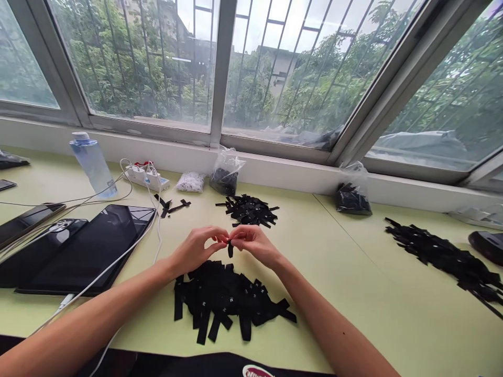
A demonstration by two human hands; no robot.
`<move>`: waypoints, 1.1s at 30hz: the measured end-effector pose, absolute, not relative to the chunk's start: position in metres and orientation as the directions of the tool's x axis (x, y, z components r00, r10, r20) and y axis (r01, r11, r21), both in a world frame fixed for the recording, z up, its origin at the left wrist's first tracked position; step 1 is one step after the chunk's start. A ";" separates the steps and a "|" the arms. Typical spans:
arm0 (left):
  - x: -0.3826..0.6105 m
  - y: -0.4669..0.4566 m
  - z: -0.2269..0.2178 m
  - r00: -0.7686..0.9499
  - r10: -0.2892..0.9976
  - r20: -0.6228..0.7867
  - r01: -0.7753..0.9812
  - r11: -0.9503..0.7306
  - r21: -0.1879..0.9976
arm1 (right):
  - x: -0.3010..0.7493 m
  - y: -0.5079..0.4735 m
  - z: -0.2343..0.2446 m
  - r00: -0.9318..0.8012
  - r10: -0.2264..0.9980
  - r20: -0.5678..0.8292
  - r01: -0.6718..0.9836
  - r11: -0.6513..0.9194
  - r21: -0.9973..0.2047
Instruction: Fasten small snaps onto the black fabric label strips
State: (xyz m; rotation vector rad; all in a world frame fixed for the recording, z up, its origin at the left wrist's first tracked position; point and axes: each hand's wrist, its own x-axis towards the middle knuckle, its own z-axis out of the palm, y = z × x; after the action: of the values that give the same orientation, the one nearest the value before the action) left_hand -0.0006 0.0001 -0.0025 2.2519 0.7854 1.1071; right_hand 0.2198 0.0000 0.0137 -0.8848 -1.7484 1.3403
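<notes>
Far on the left stood a smooth, see-through blue bottle (94, 166). Cords lay by it, so a hard pull on them could have tipped it. Nearer was a flat, shiny black tablet (98, 246) with a thin white cord (115, 263) across it. The left arm was close to that cord and might have snagged it.

In the middle, the left hand (193, 251) and the right hand (257, 245) met. Their fingers pinched a small, bent black strip (230, 250) above the table (334, 256), just past the near pile (228, 293). It was so little that a loose pinch could have dropped it, and it looked too much like the others to find again. Those were flat and dull, like cloth ribbon, with square ends and some white marks. The far pile (253, 211) was spiky; a bump could have mixed the two.

On the right were a crinkly clear bag (353, 196) and a long, lumpy pile (440, 253).
</notes>
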 end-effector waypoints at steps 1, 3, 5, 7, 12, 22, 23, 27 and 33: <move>-0.001 0.000 -0.002 0.510 0.666 0.545 0.267 -0.725 0.635 | 0.218 -0.001 0.013 -0.481 0.864 0.148 0.069 0.205 -0.976; -0.001 0.000 -0.001 0.523 0.631 0.572 0.260 -0.758 0.598 | 0.217 -0.002 0.011 -0.481 0.865 0.143 0.053 0.192 -0.980; -0.002 0.000 0.000 0.507 0.622 0.596 0.255 -0.769 0.586 | 0.216 -0.001 0.009 -0.480 0.867 0.135 0.044 0.177 -0.983; -0.002 0.000 0.002 0.472 0.632 0.615 0.258 -0.766 0.589 | 0.215 0.000 0.006 -0.480 0.869 0.123 0.039 0.161 -0.986; -0.002 0.000 0.008 0.396 0.661 0.637 0.296 -0.749 0.593 | 0.215 0.003 0.002 -0.405 0.906 0.127 -0.026 0.127 -0.992; 0.000 0.004 0.001 0.325 0.885 0.333 0.049 -0.367 0.929 | 0.216 0.008 -0.001 -0.217 0.967 0.132 -0.070 0.119 -0.990; 0.000 0.005 0.000 0.315 0.896 0.312 0.041 -0.341 0.939 | 0.214 0.007 -0.003 -0.170 0.972 0.164 0.024 0.170 -0.985; -0.002 0.008 0.000 0.256 0.922 0.290 0.040 -0.310 0.950 | 0.206 -0.001 -0.003 0.057 0.874 0.482 0.489 0.397 -0.777; -0.002 0.007 0.001 0.242 0.920 0.308 0.054 -0.330 0.942 | 0.201 -0.014 0.008 -0.204 0.642 0.740 0.627 0.666 -0.404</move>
State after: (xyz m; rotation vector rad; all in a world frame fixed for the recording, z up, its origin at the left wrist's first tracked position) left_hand -0.0022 0.0073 0.0010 1.6185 0.9266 1.2140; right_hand 0.2012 -0.0135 0.0076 -0.9973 -1.8924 0.0180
